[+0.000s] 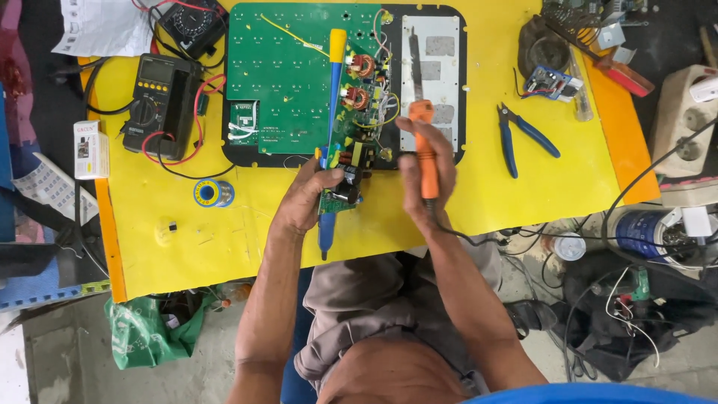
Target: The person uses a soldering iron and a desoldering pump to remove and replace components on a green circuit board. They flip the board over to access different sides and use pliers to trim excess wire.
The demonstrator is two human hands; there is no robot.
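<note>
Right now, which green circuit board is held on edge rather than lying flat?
The narrow board with copper coils, gripped by the left hand; the large board lies flat.

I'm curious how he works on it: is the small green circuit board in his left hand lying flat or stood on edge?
On edge: the small green circuit board shows its thin side, gripped by the left hand above the yellow table.
</note>
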